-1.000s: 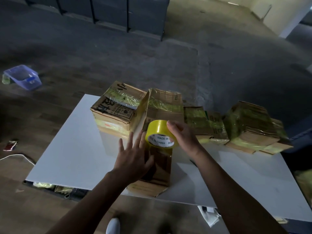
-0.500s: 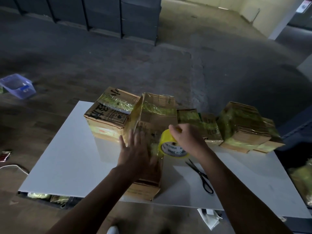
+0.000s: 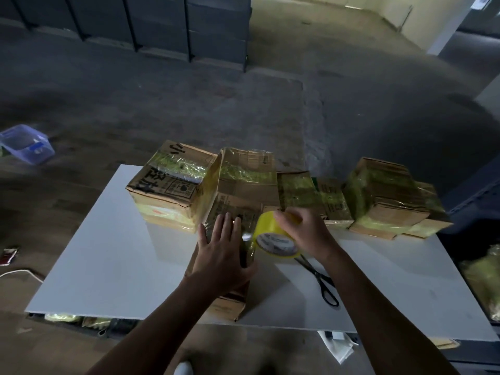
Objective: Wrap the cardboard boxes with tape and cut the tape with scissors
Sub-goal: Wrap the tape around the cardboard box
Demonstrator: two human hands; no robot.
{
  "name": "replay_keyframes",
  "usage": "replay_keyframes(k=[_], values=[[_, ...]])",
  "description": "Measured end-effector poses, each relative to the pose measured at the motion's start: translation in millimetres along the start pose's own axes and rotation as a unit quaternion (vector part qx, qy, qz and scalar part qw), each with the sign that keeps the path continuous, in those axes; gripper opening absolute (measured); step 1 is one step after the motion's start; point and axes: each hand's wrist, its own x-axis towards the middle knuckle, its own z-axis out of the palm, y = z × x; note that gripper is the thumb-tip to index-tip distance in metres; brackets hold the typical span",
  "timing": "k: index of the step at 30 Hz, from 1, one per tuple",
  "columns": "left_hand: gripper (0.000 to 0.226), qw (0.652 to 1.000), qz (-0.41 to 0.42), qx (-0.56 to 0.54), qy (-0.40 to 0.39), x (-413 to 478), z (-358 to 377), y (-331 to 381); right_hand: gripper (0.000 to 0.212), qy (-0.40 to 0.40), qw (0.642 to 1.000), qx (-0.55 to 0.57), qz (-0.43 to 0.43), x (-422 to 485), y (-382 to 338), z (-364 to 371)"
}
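Observation:
A long cardboard box [image 3: 238, 193] lies lengthwise on the white table [image 3: 108, 261], its near end overhanging the front edge. My left hand [image 3: 221, 250] presses flat on its top with straight fingers. My right hand [image 3: 303, 231] grips a yellow tape roll [image 3: 273, 235] just right of the left hand, at the box's right side. A strip of tape runs from the roll onto the box top under my left hand. Black scissors [image 3: 320, 280] lie on the table to the right of the box, below my right forearm.
A taped square box [image 3: 167, 190] stands to the left of the long box. Several more taped boxes [image 3: 378, 196] line the table's far right. A blue plastic tub [image 3: 25, 143] sits on the floor at the left, and a white cable [image 3: 16, 273] lies nearby.
My right hand has carried the tape roll from over the box top to its right side and lower. The left hand slid slightly forward along the box. The scissors came into view.

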Motion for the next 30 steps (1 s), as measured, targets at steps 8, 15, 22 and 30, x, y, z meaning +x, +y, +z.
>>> replay_keyframes(k=[8,15,22,30], values=[[0.101,0.998,-0.020,0.033,-0.043,4.3,-0.8,3.5,0.039,-0.036,0.992,-0.116,-0.018,-7.2,38.3,3.8],[0.110,0.985,-0.091,0.047,-0.139,15.6,-13.8,24.1,0.036,-0.050,0.990,-0.127,0.020,-3.5,48.0,26.2],[0.102,0.992,-0.092,0.046,-0.069,7.0,-7.7,22.3,0.039,-0.056,0.990,-0.132,0.013,-6.7,49.0,25.8],[0.089,0.979,-0.127,-0.160,-0.023,-0.9,-4.5,4.5,0.038,-0.002,0.985,-0.160,-0.065,4.7,10.8,9.5]])
